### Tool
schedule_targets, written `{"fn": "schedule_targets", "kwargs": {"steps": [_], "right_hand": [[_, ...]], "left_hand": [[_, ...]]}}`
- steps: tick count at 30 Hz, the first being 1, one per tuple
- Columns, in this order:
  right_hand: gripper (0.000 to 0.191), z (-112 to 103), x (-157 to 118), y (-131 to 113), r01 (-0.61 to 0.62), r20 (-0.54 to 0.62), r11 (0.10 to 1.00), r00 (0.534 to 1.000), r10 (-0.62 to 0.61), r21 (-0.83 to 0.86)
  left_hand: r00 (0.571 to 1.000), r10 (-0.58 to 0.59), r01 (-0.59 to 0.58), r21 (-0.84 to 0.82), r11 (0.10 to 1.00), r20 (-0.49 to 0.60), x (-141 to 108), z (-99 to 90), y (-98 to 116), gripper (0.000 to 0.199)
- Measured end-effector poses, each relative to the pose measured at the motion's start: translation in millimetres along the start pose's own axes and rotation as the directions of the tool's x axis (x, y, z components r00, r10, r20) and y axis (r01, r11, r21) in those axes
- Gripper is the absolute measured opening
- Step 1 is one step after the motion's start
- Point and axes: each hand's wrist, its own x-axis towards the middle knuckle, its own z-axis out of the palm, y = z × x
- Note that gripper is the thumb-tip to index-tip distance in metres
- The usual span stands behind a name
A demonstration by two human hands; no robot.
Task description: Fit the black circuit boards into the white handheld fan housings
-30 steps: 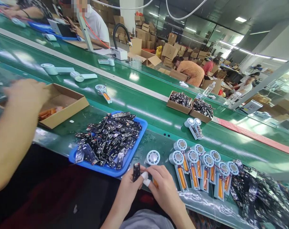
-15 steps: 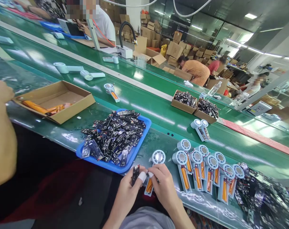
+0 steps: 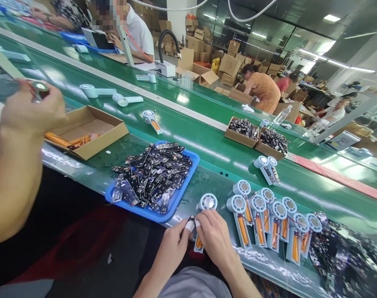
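Note:
Directly in front of me a light-blue handheld fan shell lies with its round head away from me and an orange battery in its handle, partly covered by my hands. My left hand pinches a small black circuit board above the handle; white tape wraps its thumb. Close against it, my right hand has its fingertips pressed together, one of them taped white. Whatever lies between those fingertips is too small to make out.
A blue tray heaped with circuit boards stands left. Several fan shells with orange batteries lie right, beside a pile of dark boards. A co-worker's hand holds a part near a cardboard box. Behind runs a green conveyor.
My hands have drawn closer together, and the circuit board in my left hand has turned and shows less. At left, the co-worker's hand has come further into view with a part.

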Motion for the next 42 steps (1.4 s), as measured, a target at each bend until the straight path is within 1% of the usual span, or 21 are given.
{"fn": "schedule_targets", "kwargs": {"steps": [4,7,9,11,14,17,19,22,24,27,30,32,35,37,39,42], "right_hand": [[0.027,0,2,-2,0.034,0.027,0.995,0.999,-0.031,-0.096],[0.027,0,4,-1,0.059,0.008,0.995,0.998,-0.059,-0.075],[0.027,-1,4,0,0.072,-0.002,0.996,0.997,-0.072,-0.055],[0.027,-1,4,1,0.064,-0.006,0.998,0.998,-0.064,-0.021],[0.023,-1,2,4,0.007,-0.012,0.996,1.0,-0.006,0.092],[0.02,-1,1,8,-0.045,-0.021,0.978,0.999,0.05,0.204],[0.021,-4,3,12,-0.065,-0.003,0.968,0.998,0.067,0.242],[0.028,-14,7,16,-0.061,0.074,0.961,0.996,0.042,0.269],[0.027,-19,9,19,-0.047,0.123,0.952,0.992,0.01,0.302],[0.022,-20,12,20,-0.038,0.136,0.937,0.991,-0.011,0.347],[0.022,-15,12,19,-0.05,0.103,0.941,0.995,0.016,0.335],[0.021,-16,12,19,-0.086,0.092,0.927,0.994,0.056,0.366],[0.02,-31,9,23,-0.18,0.092,0.846,0.984,0.155,0.502],[0.022,-44,2,27,-0.258,0.091,0.81,0.964,0.248,0.527],[0.026,-53,-9,29,-0.331,0.129,0.822,0.943,0.307,0.463],[0.034,-54,-24,24,-0.408,0.264,0.84,0.907,0.328,0.358]], "left_hand": [[0.998,0.065,-0.061,0.16,0.985,-0.023,-2,-1.4,-3,0.025],[0.994,0.107,-0.11,0.341,0.934,0.028,-2,-3.0,-4,0.031],[0.991,0.12,-0.136,0.406,0.904,0.064,-2,-4.4,-3,0.034],[0.989,0.123,-0.146,0.405,0.902,0.082,0,-6.6,-2,0.033],[0.984,0.138,-0.173,0.397,0.901,0.116,2,-12.3,0,0.032],[0.971,0.172,-0.221,0.352,0.909,0.165,5,-20.1,1,0.032],[0.961,0.207,-0.257,0.307,0.916,0.185,7,-25.3,0,0.03],[0.947,0.249,-0.295,0.243,0.924,0.201,11,-31.4,-1,0.026],[0.94,0.265,-0.311,0.216,0.925,0.217,12,-34.2,0,0.024],[0.93,0.274,-0.327,0.212,0.921,0.243,13,-35.9,2,0.023],[0.935,0.255,-0.309,0.215,0.926,0.245,14,-33.8,4,0.024],[0.941,0.239,-0.29,0.208,0.934,0.239,14,-31.5,6,0.027],[0.956,0.181,-0.233,0.224,0.947,0.23,14,-29.8,7,0.032],[0.972,0.121,-0.173,0.26,0.95,0.203,12,-30.5,5,0.034],[0.985,0.081,-0.121,0.273,0.954,0.154,10,-31.2,0,0.034],[0.994,0.051,-0.07,0.221,0.973,0.092,6,-29.2,-7,0.039]]}}
